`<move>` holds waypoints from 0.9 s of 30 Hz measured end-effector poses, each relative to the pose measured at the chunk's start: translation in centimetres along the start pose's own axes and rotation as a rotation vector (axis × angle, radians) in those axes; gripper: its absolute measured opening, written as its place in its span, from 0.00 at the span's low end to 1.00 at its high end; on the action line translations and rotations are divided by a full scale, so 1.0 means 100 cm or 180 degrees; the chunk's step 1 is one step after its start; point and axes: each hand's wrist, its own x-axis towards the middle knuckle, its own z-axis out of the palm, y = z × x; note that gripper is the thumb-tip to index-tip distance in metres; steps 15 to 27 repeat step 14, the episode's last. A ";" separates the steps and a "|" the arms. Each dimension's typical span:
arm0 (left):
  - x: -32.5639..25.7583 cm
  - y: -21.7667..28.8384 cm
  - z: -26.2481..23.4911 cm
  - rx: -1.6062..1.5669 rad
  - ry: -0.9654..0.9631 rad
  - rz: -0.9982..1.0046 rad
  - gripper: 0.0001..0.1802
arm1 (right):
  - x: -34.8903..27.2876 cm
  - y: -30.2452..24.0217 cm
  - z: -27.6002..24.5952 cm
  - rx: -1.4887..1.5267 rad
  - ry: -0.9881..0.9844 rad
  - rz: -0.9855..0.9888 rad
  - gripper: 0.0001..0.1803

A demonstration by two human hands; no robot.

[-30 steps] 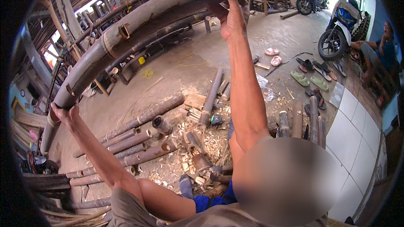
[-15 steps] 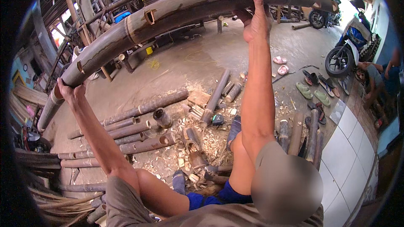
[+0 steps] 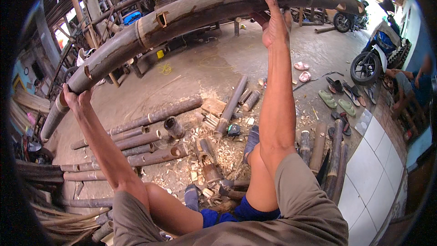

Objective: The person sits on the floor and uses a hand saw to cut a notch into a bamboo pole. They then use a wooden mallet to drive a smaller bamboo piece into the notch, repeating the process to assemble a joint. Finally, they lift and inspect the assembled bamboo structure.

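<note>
Both my arms stretch out, holding up a long dark bamboo pole (image 3: 195,12) that crosses the view from lower left to upper right. Several cut holes show along its side. Near its left end, my left hand (image 3: 78,98) grips the pole from below. Farther along, my right hand (image 3: 276,23) supports it from beneath, thumb up against its near face by a small hole. The fingers of that hand are partly hidden behind the pole. Below, wood chips (image 3: 232,159) cover the floor around my feet, with short bamboo pieces (image 3: 211,171) among them.
Several bamboo lengths (image 3: 157,157) lie at the left, and others (image 3: 334,155) at the right beside white tiles (image 3: 371,164). A tape measure (image 3: 233,130) lies amid the chips. Sandals (image 3: 327,99), a parked motorbike (image 3: 367,66) and a seated person (image 3: 405,86) are at the right.
The pole's right part and my right hand have dipped slightly, and the right hand has shifted a little left. Both hands keep their hold.
</note>
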 end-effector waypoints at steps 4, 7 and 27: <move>-0.008 0.000 0.005 0.0092 0.0069 0.0116 0.34 | -0.010 -0.009 0.008 0.0003 -0.0142 0.0099 0.35; -0.028 -0.009 0.022 0.0156 0.0172 0.0292 0.32 | -0.009 -0.013 0.006 -0.0004 -0.0315 0.0161 0.33; -0.017 -0.004 0.015 -0.0054 0.0109 0.0223 0.34 | 0.004 -0.005 -0.010 -0.0035 -0.0824 0.0482 0.32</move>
